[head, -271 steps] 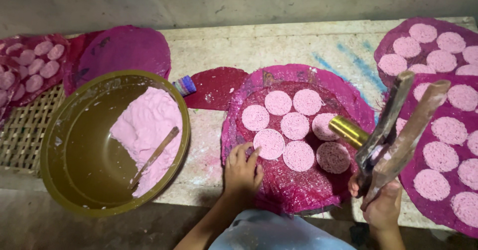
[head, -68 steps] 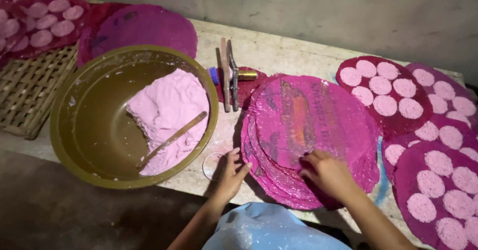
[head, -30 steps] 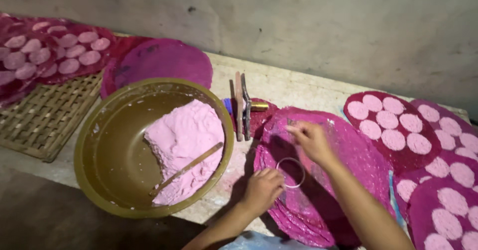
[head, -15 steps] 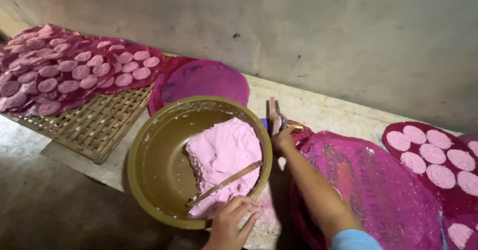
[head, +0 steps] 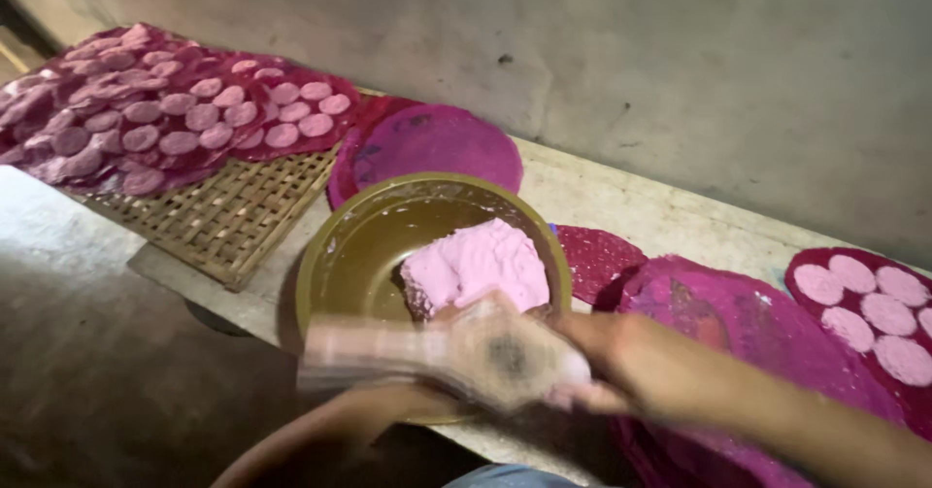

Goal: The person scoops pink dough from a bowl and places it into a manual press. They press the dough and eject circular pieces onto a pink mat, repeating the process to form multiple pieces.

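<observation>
Pink dough lump [head: 478, 267] sits in olive bowl [head: 342, 255], on bench w/ woven mat [head: 228, 218] to its left. Blurred flat tool [head: 408, 350] over bowl's near rim, gripped by right hand [head: 621, 352]. Left hand [head: 427, 396] under it, mostly hidden; grip can't be told. Magenta sheets [head: 437, 138] behind bowl & at right; pink discs [head: 859, 294] on far-right sheet.

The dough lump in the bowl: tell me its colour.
Pale pink. The dough lump lies inside the olive-brown bowl, clearest in the head view.
</observation>
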